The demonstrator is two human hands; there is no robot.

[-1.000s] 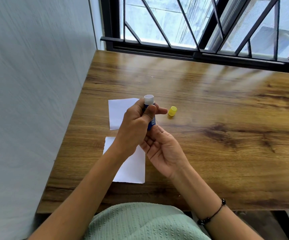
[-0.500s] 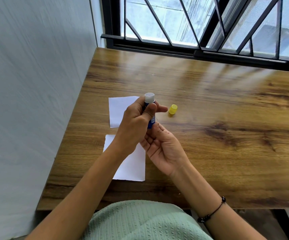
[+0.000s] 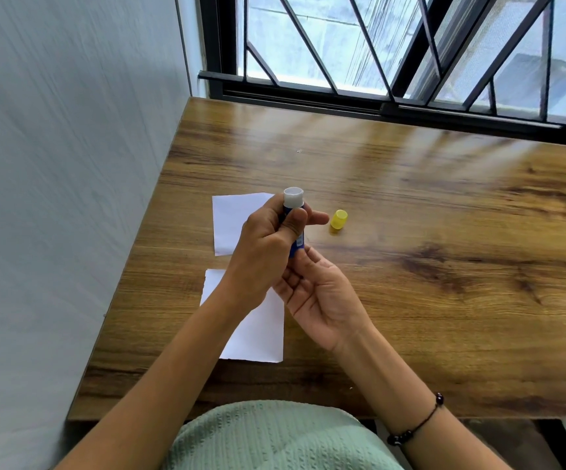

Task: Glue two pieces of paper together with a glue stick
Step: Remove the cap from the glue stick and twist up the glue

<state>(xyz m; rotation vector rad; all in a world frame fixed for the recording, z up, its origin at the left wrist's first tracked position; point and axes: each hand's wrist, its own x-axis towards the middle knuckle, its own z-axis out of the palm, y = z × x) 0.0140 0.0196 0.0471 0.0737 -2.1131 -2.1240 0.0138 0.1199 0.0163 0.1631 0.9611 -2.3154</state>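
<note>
- Centrally, the left hand (image 3: pixel 268 252) is wrapped round the glue stick (image 3: pixel 294 212), upright, white tip up, above the table (image 3: pixel 410 300).
- Right hand (image 3: pixel 322 293): fingers at the stick's base, seemingly on the twist end; grip partly hidden.
- Cap (image 3: pixel 338 219): off, lying just beside.
- Two papers (image 3: pixel 232 222) (image 3: pixel 257 334): flat, apart, unglued.
- Handling: stick light, rigid; hold the barrel. Paper thin, flimsy; pin it flat when spreading.

A single head-worn camera looks steeply forward and down from near the bench (image 3: pixel 444 266), facing the far window (image 3: pixel 376 45).
</note>
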